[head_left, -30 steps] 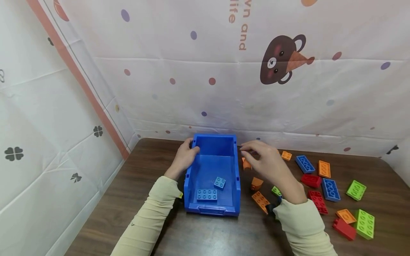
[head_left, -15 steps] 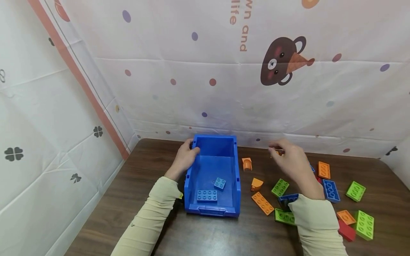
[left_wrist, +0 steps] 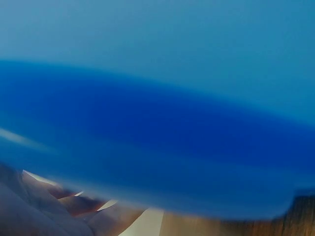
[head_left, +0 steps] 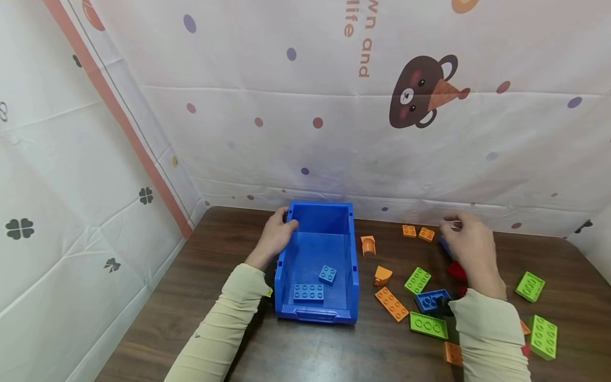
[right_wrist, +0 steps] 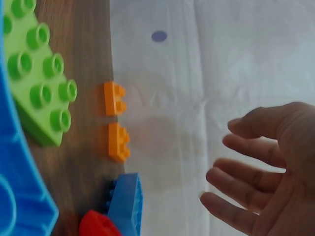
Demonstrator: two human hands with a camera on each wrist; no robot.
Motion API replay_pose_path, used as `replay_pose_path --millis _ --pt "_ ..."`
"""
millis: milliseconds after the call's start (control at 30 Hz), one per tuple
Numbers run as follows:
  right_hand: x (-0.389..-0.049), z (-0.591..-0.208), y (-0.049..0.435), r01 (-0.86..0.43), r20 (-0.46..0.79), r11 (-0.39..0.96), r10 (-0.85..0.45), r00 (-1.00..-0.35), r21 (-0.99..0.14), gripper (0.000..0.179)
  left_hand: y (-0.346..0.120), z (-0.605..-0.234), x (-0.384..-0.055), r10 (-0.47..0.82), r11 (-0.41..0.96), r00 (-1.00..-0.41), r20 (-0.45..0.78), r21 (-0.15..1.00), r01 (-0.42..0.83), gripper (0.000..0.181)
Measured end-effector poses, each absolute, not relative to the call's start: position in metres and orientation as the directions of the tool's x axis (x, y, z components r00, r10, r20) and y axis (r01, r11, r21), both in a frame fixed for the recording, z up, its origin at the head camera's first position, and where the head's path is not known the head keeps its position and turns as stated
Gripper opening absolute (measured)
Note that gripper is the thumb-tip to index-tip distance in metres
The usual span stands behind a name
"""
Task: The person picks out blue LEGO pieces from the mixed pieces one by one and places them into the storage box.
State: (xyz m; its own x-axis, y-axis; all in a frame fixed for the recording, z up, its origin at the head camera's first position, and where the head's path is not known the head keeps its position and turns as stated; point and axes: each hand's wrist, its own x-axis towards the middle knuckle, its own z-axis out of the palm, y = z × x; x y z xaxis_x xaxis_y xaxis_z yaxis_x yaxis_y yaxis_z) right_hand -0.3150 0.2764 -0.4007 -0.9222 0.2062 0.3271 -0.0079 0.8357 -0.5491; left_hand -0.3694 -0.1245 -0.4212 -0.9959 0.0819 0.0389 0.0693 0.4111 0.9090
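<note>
deep-blue, low-fronted plastic bin [head_left: 320, 217]: 6 o'clock in head view | left hand [head_left: 275, 236]: grips bin at its 10 o'clock side, probably to steady it | right hand [head_left: 470, 246]: empty, fingers relaxed, at bin's 3 o'clock, near blue rectangular plastic brick [right_wrist: 125, 204]

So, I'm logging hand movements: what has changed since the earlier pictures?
The right hand has moved right, from beside the blue bin past the two small orange bricks, now uncovered, to near a rear blue brick. It looks empty; nothing was visibly taken or let go. The left hand still holds the bin's left wall, and the two lighter blue bricks inside haven't moved.
</note>
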Motion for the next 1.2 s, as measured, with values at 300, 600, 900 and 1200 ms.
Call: replay_pose_path --millis 300,600,900,1200 --pt "-0.315 -0.416 0.295 0.114 0.212 0.806 0.285 -0.935 -0.581 0.04 -0.125 -0.423 -0.369 0.087 0.416 -0.996 0.037 0.907 0.069 0.058" --pt "-0.316 -0.427 0.304 0.188 0.118 0.808 0.302 -0.946 -0.559 0.042 -0.125 -0.422 -0.37 0.087 0.412 -0.996 0.03 0.909 0.063 0.058" --pt "-0.32 -0.438 0.31 0.207 0.068 0.81 0.291 -0.954 -0.549 0.038 -0.124 -0.422 -0.369 0.082 0.418 -0.996 0.025 0.907 0.057 0.057" --pt "-0.323 -0.444 0.308 0.219 0.082 0.808 0.312 -0.947 -0.548 0.034 -0.125 -0.421 -0.369 0.082 0.415 -0.996 0.026 0.908 0.058 0.057"
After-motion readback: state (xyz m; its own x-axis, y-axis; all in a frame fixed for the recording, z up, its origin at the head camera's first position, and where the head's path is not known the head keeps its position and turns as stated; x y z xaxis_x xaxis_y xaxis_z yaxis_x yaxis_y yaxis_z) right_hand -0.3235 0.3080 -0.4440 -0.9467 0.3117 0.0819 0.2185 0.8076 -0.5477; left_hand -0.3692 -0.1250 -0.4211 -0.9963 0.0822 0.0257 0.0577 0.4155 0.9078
